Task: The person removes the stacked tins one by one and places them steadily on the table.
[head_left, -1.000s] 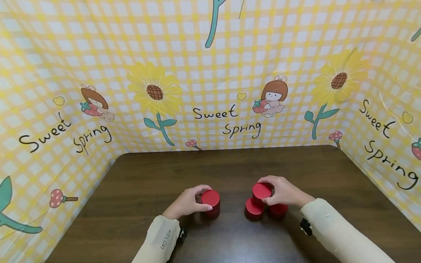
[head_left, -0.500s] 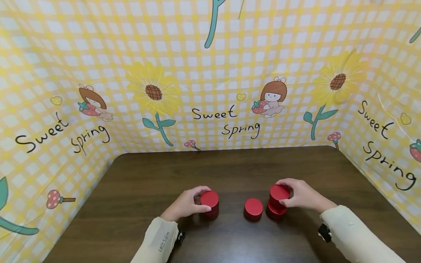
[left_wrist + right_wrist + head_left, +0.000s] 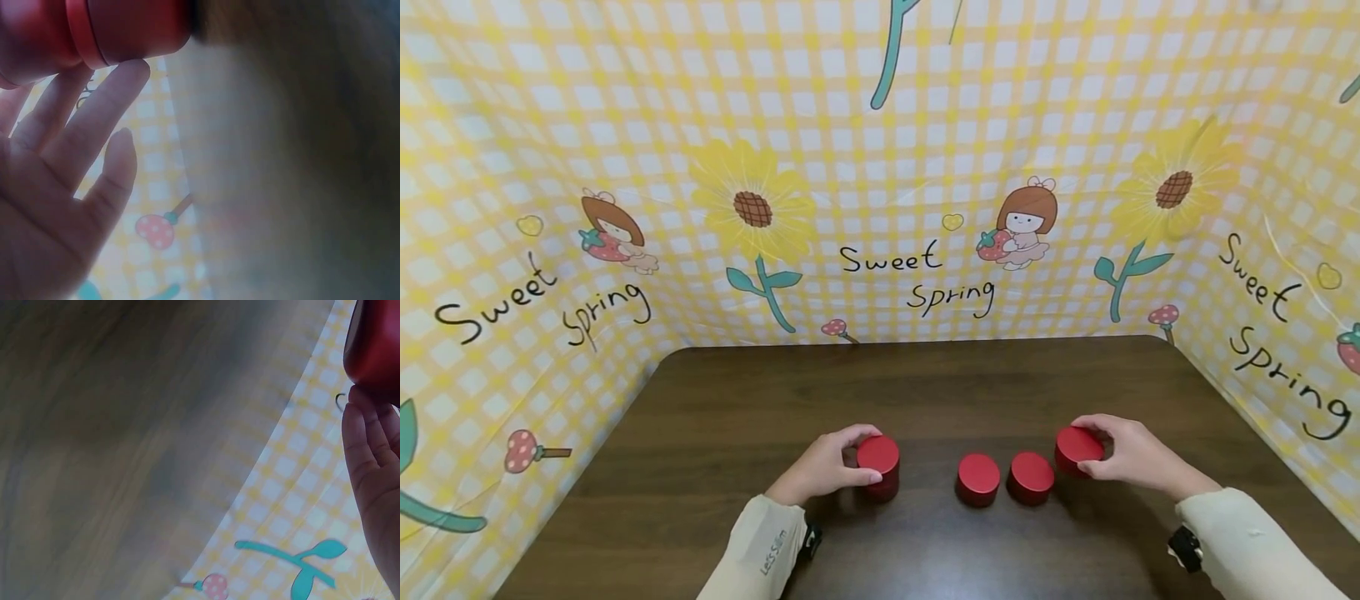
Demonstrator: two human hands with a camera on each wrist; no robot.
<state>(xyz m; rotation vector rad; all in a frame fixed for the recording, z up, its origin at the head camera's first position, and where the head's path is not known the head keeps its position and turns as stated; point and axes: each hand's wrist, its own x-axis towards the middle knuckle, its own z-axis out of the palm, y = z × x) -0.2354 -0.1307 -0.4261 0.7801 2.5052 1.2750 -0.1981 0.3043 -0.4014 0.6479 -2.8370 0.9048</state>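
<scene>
My left hand [image 3: 826,464] grips a stack of red round tins [image 3: 880,468] standing on the table, thumb and fingers around its side. In the left wrist view the stack [image 3: 134,28] shows one tin against another, with several fingers of the left hand [image 3: 69,162] along it. Over at the right, my right hand [image 3: 1131,452] holds a single red tin [image 3: 1078,450] by its side, seemingly just above the table. The right wrist view shows this tin [image 3: 381,350] above the fingertips. Between the hands, two more red tins [image 3: 977,477] [image 3: 1031,477] stand apart, side by side.
A dark wood-grain table [image 3: 850,383] lies beneath everything. Yellow checked cloth [image 3: 887,192] with flower and girl prints hangs behind the table and along both sides. Behind the tins, bare tabletop reaches to the cloth.
The right hand has carried its tin rightward, from over the two middle tins to beyond the right one, and lower. The left hand keeps its grip on the stack in place.
</scene>
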